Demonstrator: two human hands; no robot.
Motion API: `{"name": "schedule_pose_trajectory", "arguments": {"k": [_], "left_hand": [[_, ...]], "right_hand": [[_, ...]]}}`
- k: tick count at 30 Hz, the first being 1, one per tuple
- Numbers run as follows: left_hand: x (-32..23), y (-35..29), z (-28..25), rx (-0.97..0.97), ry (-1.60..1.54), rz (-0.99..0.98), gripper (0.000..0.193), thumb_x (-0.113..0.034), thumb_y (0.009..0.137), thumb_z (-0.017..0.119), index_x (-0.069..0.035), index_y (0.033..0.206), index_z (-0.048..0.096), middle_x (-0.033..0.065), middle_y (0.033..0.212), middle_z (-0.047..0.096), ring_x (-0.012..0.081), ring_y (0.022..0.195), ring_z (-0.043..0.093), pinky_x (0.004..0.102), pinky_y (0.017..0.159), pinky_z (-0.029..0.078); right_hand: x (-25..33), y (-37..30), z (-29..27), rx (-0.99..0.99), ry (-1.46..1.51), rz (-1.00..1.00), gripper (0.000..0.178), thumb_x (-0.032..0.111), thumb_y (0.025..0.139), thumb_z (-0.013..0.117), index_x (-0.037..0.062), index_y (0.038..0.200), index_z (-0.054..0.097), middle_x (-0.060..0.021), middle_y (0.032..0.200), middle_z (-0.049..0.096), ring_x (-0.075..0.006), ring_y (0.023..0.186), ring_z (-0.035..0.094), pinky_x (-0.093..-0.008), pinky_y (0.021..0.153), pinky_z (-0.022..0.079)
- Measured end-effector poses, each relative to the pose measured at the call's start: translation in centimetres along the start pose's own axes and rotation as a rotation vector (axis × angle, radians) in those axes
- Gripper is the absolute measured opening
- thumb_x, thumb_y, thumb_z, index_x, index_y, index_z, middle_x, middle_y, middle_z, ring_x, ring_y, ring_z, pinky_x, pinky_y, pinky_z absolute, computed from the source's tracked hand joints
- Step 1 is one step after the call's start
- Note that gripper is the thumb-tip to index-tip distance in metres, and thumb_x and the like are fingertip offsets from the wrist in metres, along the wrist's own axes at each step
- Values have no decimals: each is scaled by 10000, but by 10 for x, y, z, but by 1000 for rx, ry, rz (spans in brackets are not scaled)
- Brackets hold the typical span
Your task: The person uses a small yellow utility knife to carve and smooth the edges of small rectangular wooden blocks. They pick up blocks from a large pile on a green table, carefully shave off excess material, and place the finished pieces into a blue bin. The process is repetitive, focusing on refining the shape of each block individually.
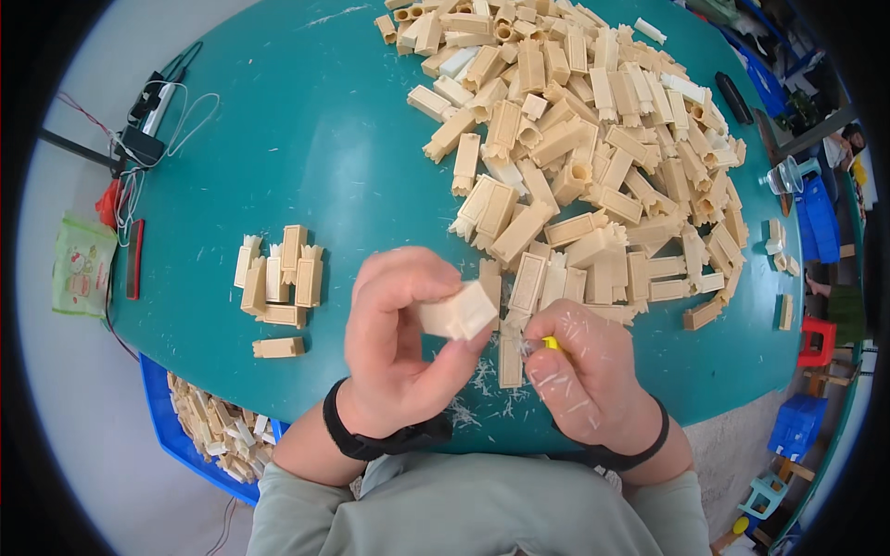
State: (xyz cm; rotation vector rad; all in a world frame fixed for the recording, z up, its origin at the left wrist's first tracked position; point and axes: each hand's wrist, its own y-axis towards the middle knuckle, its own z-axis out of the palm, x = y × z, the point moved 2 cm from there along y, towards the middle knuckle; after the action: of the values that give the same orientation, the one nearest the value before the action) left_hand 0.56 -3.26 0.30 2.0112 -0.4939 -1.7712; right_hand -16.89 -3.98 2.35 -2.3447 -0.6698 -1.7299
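My left hand (394,343) pinches a cream-coloured rectangular plastic block (461,313) between thumb and fingers, its squared end facing right. Close beside it, my right hand (593,371) is closed around a small tool with a yellow part (552,343) showing by the thumb; most of the tool is hidden, so its kind is unclear. White shavings cling to the right hand's fingers, and more shavings (482,394) are strewn on the green table below. Just beyond both hands lies a large heap of similar hollow beige blocks (565,139), some with jagged ends.
A small group of blocks (275,278) lies on the green table (324,120) to the left. Below the table's left edge, a blue crate (167,422) holds more blocks. Cables with a power strip (158,111) lie at far left; a dark object (732,97) sits at far right.
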Motion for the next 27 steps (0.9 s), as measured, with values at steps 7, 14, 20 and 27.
{"name": "schedule_pose_trajectory", "arguments": {"k": [7,14,20,27], "left_hand": [[-3,-3,1,-23,49,63,463,26,621,728,-47,999,470,122,973,485,180,823,525,265,694,437],[-6,-1,1,49,146,90,391,-40,720,681,-74,1001,411,112,948,460,154,757,497,248,605,418],[-6,-2,-2,98,108,62,394,-36,715,692,-76,1002,424,119,963,473,143,757,494,239,616,417],[-5,-4,-1,122,46,12,380,-28,709,696,-75,990,444,121,968,486,138,770,496,239,640,416]], "right_hand": [[-2,1,4,-8,-96,-36,227,213,798,641,11,779,538,-115,667,524,-260,509,517,-319,443,397],[-1,1,4,-25,-137,-48,244,224,795,647,13,770,528,-111,657,521,-267,503,515,-327,438,397],[-2,1,2,-13,-159,-67,245,224,790,652,18,767,522,-112,651,514,-269,490,508,-330,427,391],[-5,2,0,-29,-222,-138,261,234,777,667,27,752,509,-96,627,496,-252,473,491,-317,408,372]]}}
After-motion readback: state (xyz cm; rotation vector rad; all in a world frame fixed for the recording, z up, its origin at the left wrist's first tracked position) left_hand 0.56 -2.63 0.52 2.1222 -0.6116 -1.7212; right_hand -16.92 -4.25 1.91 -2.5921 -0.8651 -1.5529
